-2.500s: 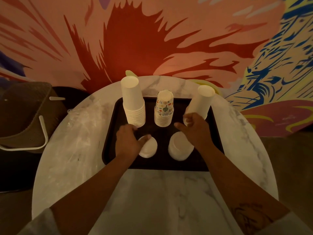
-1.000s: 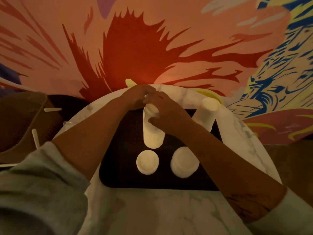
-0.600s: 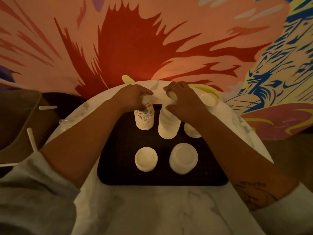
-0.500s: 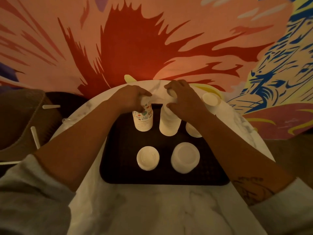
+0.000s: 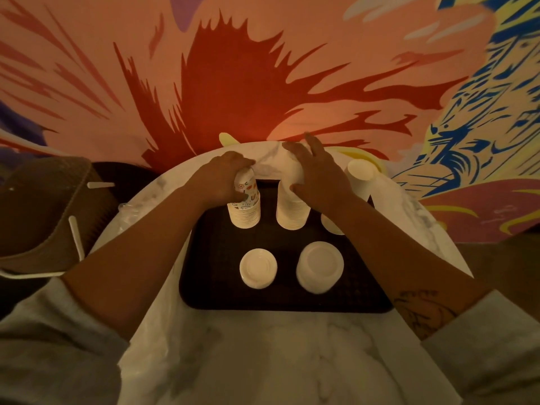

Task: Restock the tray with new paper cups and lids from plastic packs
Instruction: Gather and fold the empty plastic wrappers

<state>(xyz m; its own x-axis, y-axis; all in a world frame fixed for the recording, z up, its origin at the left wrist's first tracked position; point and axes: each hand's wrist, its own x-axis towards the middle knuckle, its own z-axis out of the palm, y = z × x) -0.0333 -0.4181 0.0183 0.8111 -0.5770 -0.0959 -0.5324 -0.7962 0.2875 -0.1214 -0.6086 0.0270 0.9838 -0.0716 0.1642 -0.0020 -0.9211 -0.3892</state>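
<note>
A black tray lies on a round marble table. At its back left stands a stack of printed paper cups, with my left hand closed over its top. Beside it rises a taller stack of white cups; my right hand rests on its upper part with fingers partly spread. A third white cup stack stands at the back right, its base hidden by my right forearm. Two piles of white lids sit near the tray's front: a small pile and a larger pile.
The marble table reaches toward me. Crumpled clear plastic lies on its left rim. A brown woven chair with white frame stands to the left. A painted wall rises right behind the table.
The printed stack and the tall white stack have swapped places: the printed one now stands at the back left, the white one in the middle. Both hands have stayed on them.
</note>
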